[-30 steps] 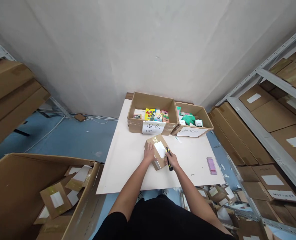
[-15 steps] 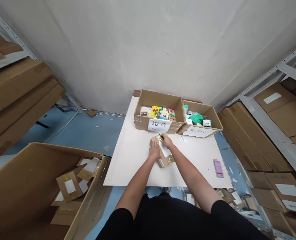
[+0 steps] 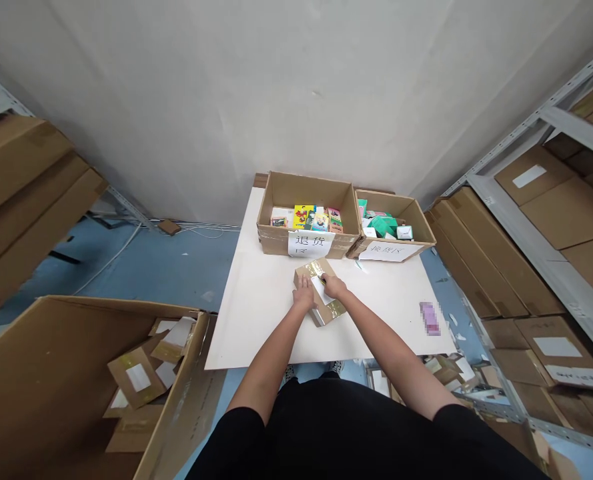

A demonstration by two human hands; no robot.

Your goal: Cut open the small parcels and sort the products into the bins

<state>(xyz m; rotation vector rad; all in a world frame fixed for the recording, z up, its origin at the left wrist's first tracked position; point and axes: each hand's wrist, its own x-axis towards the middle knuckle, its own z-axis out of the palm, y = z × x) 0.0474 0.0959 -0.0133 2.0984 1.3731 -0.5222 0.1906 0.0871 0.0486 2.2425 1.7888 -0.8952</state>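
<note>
A small brown cardboard box (image 3: pixel 331 311) with shiny tape and a white label (image 3: pixel 321 291) lies at an angle on the white table (image 3: pixel 256 313). My left hand (image 3: pixel 304 295) rests on its left side, fingers stretched over the top. Closed around a small dark tool, apparently a box cutter (image 3: pixel 322 276), my right hand (image 3: pixel 335 287) is over the label's right edge. My fingers hide most of the tool, and I cannot tell whether its tip is in the cardboard.
Behind stand two open cartons: one (image 3: pixel 276 245) with colourful small packs, another (image 3: pixel 421 230) with green and white packs. A large carton (image 3: pixel 176 393) with parcels stands at lower left. A blurred purple item (image 3: pixel 429 319) lies on the table's right. Shelves (image 3: pixel 566 267) flank both sides.
My right hand has drawn the cutter from the box's far edge toward me, over the label. My left hand stays on the box. The whole view has shifted slightly.
</note>
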